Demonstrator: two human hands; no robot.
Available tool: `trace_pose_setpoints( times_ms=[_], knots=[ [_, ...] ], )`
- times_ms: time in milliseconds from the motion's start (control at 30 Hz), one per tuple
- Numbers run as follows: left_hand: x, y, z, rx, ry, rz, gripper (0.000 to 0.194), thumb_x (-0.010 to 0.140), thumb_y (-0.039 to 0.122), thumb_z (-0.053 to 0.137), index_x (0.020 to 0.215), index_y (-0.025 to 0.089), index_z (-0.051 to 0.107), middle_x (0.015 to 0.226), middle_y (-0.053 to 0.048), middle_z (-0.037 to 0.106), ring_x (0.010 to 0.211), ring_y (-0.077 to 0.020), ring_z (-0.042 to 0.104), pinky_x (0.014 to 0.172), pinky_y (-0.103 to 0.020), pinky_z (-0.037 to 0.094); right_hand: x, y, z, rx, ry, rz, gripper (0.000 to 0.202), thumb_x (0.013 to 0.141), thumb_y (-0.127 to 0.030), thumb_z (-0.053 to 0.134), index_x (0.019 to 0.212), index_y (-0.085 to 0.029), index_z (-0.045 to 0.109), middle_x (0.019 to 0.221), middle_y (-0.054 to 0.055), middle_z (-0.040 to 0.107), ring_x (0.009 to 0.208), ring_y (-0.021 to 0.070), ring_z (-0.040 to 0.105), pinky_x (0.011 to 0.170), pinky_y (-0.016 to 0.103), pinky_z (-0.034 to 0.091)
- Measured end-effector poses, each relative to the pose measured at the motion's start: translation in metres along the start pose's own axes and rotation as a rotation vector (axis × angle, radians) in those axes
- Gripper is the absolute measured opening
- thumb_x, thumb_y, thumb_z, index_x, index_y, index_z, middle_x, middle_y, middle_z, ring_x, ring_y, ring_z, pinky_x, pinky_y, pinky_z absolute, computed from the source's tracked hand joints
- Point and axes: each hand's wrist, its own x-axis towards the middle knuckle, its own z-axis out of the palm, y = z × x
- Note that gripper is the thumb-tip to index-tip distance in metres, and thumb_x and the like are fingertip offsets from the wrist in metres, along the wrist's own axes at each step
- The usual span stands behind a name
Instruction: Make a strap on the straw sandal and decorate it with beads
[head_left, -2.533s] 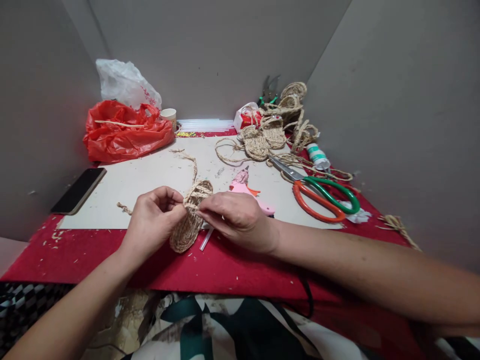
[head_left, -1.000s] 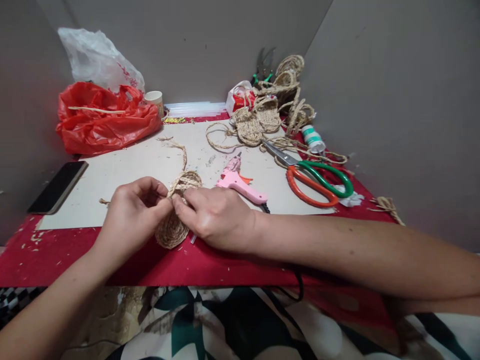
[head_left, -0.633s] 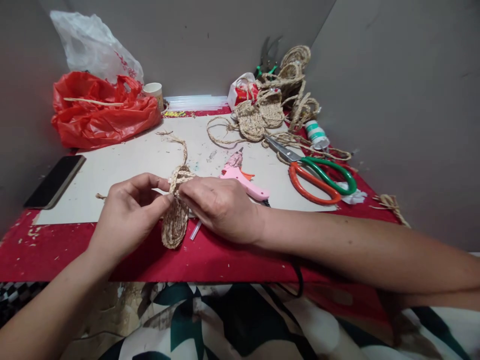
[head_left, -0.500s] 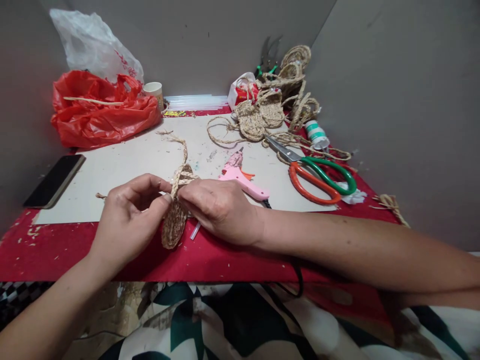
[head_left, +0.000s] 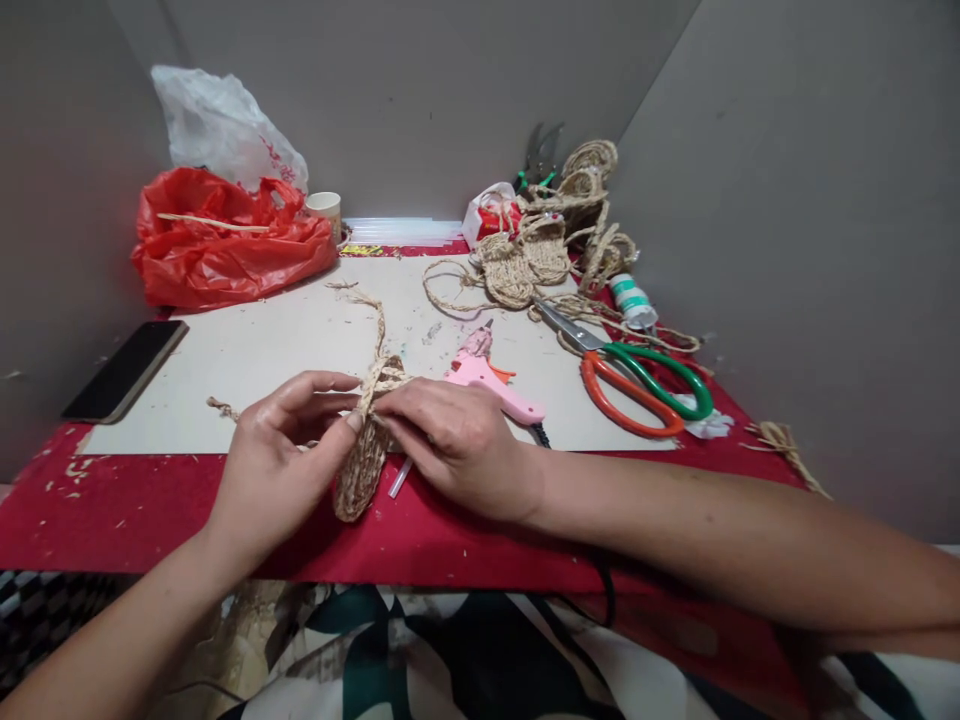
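Observation:
A small woven straw slipper (head_left: 360, 478) with braided straps stands tilted between my hands at the front of the board. My left hand (head_left: 289, 445) pinches its braided strap between thumb and fingers from the left. Against the right side of the strap press the fingertips of my right hand (head_left: 457, 440), closed together; whether they hold a loose strand is hidden. A braided straw tail (head_left: 379, 315) runs up from the slipper over the board. Just beyond my right hand lies a pink glue gun (head_left: 491, 378), its nozzle pointing away.
Large scissors (head_left: 637, 375) with red and green handles lie at the right. Behind them are a heap of woven straw pieces (head_left: 517, 260) and a white-green roll (head_left: 634, 300). A phone (head_left: 124, 370), a red plastic bag (head_left: 232, 245) and a paper cup (head_left: 324, 208) stand leftward.
The whole view has shifted, so things appear lower and mostly a little further right. Both hands keep their grip at the slipper's strap, with only slight finger movement.

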Motion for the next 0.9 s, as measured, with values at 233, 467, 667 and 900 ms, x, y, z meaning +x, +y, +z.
trace_pose_setpoints(
  times_ms=[233,467,667,900],
  knots=[
    [-0.007,-0.001,0.005,0.140,0.057,0.107,0.012,0.081,0.020,0.064,0.092,0.019,0.068,0.090,-0.001,0.073,0.080,-0.0123,0.069,0.074,-0.020,0.056,-0.003,0.002,0.006,-0.153,0.026,-0.167,0.016,0.091,-0.009,0.048,0.090,-0.009,0.064,0.083,0.011,0.071,0.076,0.0178,0.067,0.068,0.028,0.054],
    [-0.013,0.000,0.007,0.181,0.105,0.126,0.017,0.080,0.023,0.066,0.097,0.020,0.065,0.093,-0.002,0.071,0.078,-0.0132,0.068,0.070,-0.022,0.057,0.003,-0.004,-0.006,-0.046,-0.008,-0.054,0.009,0.091,-0.013,0.051,0.088,-0.012,0.059,0.079,0.006,0.070,0.072,0.0137,0.065,0.066,0.023,0.051],
    [-0.016,-0.001,0.007,0.307,0.146,0.219,0.027,0.077,0.018,0.067,0.101,0.021,0.056,0.095,-0.001,0.065,0.082,-0.0140,0.066,0.076,-0.025,0.055,0.003,-0.007,-0.006,0.063,0.005,0.023,0.006,0.089,-0.013,0.055,0.087,-0.014,0.060,0.078,0.005,0.070,0.070,0.0123,0.066,0.067,0.022,0.052],
    [-0.015,-0.003,-0.001,0.390,0.088,0.235,0.013,0.081,0.014,0.062,0.091,0.021,0.060,0.085,0.002,0.068,0.077,-0.0124,0.067,0.074,-0.023,0.054,0.004,-0.008,-0.031,-0.011,0.059,-0.137,0.014,0.087,-0.010,0.057,0.100,-0.015,0.061,0.088,0.007,0.073,0.081,0.0140,0.069,0.076,0.024,0.054]
  ],
)
